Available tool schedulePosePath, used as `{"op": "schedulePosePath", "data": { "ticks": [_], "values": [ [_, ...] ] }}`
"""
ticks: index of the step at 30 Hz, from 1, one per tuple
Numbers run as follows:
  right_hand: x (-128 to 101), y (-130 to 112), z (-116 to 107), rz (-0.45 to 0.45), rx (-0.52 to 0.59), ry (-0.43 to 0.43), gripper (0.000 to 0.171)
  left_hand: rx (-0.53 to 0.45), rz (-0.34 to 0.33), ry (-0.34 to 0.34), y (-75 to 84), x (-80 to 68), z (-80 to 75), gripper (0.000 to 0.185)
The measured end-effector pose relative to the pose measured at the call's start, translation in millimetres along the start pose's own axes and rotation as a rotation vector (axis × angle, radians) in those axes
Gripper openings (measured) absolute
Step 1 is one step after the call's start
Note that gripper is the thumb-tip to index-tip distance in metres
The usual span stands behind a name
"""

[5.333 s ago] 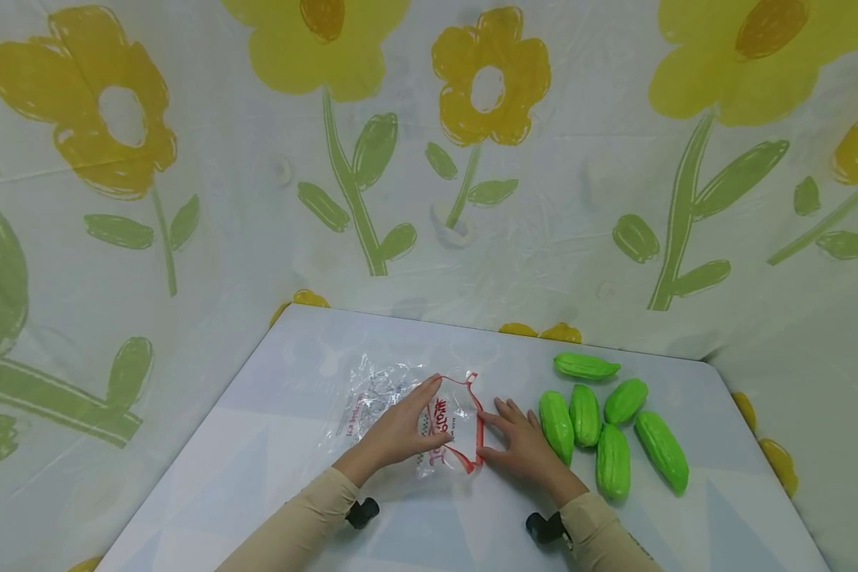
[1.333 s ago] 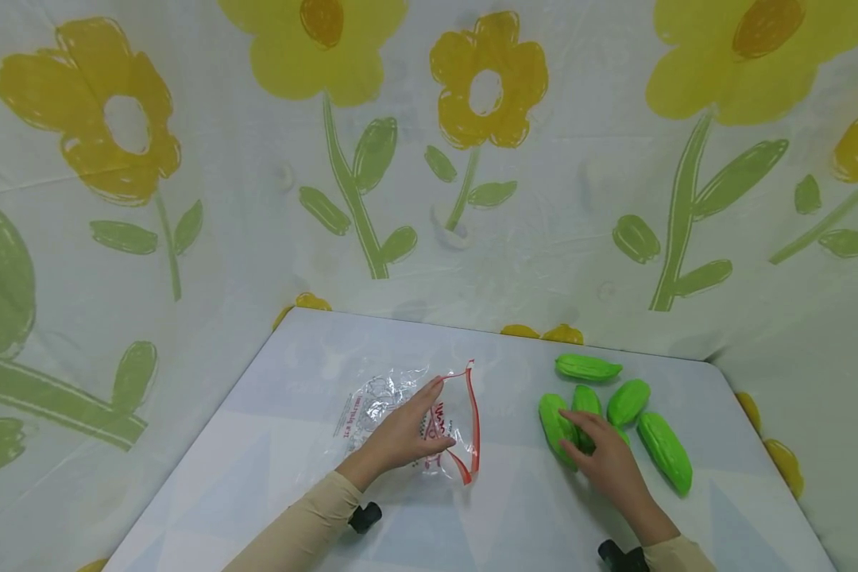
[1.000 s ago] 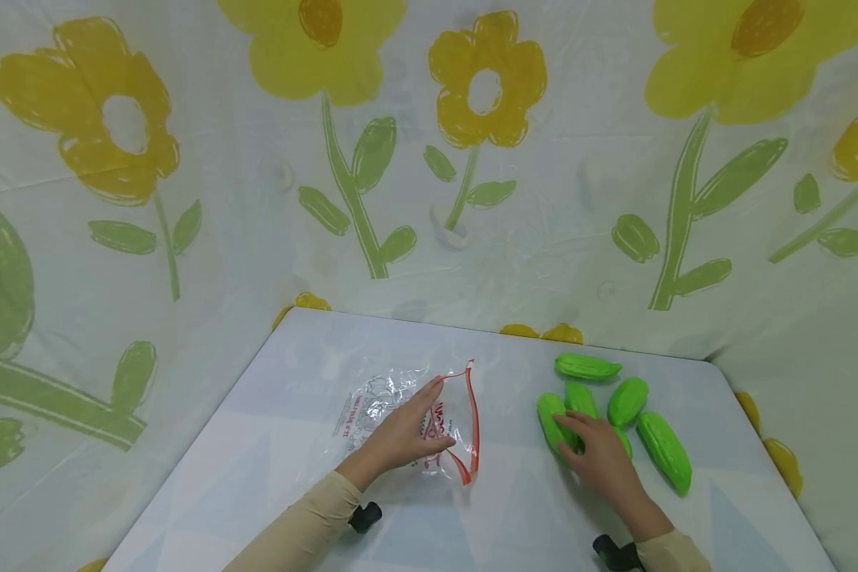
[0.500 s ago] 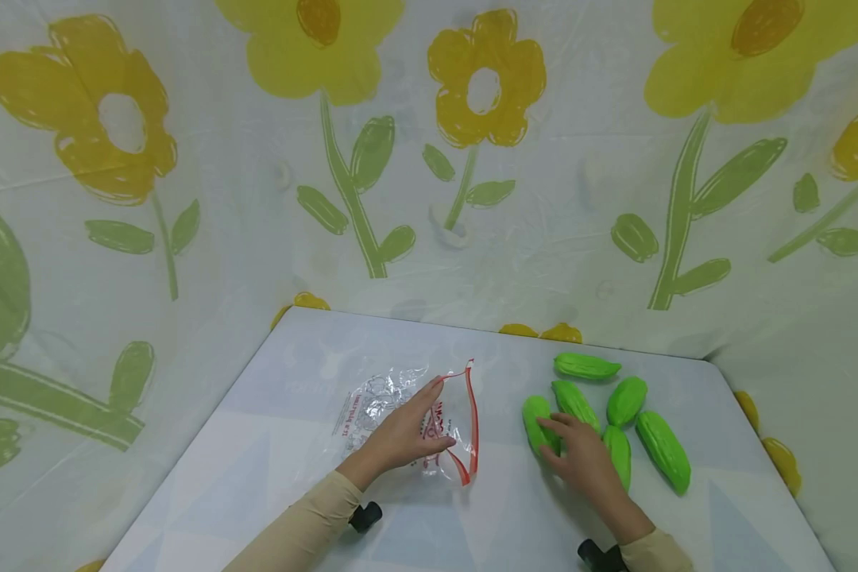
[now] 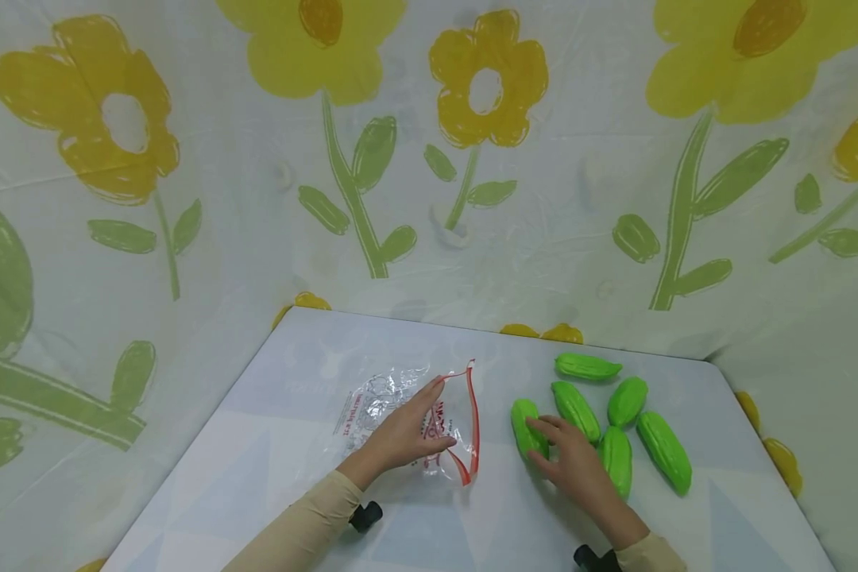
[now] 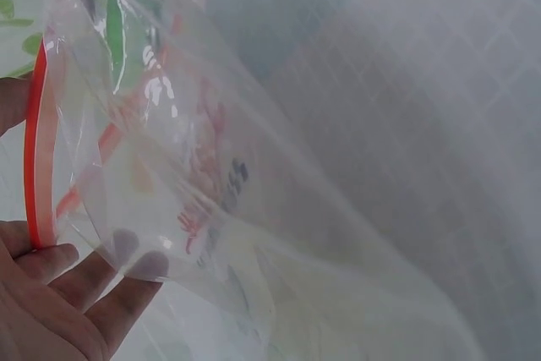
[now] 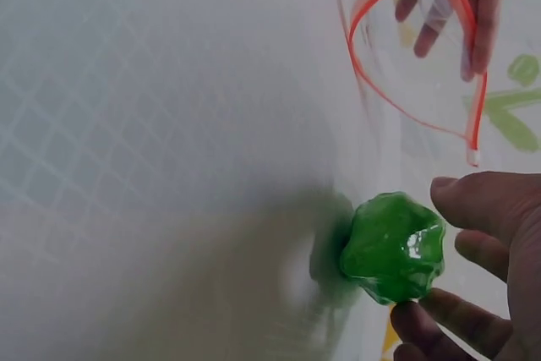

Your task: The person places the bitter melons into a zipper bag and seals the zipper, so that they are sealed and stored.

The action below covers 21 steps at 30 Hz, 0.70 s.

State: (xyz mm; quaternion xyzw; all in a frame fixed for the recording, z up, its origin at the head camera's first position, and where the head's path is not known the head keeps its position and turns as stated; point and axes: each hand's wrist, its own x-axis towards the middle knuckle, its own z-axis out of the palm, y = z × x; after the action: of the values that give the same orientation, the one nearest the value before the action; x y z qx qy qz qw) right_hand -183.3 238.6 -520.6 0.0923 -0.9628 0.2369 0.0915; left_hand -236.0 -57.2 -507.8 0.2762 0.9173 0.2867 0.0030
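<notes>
My left hand (image 5: pixel 403 429) holds a clear zip bag (image 5: pixel 461 421) with a red closure edge and red print, its mouth spread toward the right. In the left wrist view, fingertips (image 6: pixel 139 264) show through the plastic of the bag (image 6: pixel 161 158), by the red strip. My right hand (image 5: pixel 572 465) grips a glossy green ridged gourd (image 5: pixel 522 425) between thumb and fingers, a short way right of the bag's mouth. From the right wrist view, the gourd (image 7: pixel 393 247) appears end-on, thumb on one side and fingers underneath, with the red-rimmed opening beyond.
Several more green gourds lie right of my right hand: one at the back (image 5: pixel 588 366), one close beside the fingers (image 5: pixel 576 409), and one farthest right (image 5: pixel 665 453). The white table (image 5: pixel 293 357) meets a flower-printed curtain (image 5: pixel 543 238) at its back edge.
My right hand has moved from the bag's mouth to the gourds, then brought the leftmost one left, away from the others. The bag's mouth is wider than at first; my left hand has stayed there.
</notes>
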Motion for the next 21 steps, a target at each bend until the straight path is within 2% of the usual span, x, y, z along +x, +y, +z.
{"op": "schedulePosePath", "data": {
  "ticks": [4, 11, 21],
  "values": [
    [1.0, 3.1, -1.1, -0.003, 0.027, -0.011, 0.058, 0.0, 0.001, 0.0, -0.4, 0.4, 0.3, 0.096],
    [1.1, 10.8, -0.6, 0.097, 0.129, -0.099, 0.062, -0.013, 0.008, 0.003, -0.9, 1.0, 1.5, 0.096],
    [1.5, 13.7, 1.9, 0.077, 0.209, -0.1, 0.06, -0.007, 0.012, 0.011, -2.5, 0.3, 1.8, 0.097]
  ]
}}
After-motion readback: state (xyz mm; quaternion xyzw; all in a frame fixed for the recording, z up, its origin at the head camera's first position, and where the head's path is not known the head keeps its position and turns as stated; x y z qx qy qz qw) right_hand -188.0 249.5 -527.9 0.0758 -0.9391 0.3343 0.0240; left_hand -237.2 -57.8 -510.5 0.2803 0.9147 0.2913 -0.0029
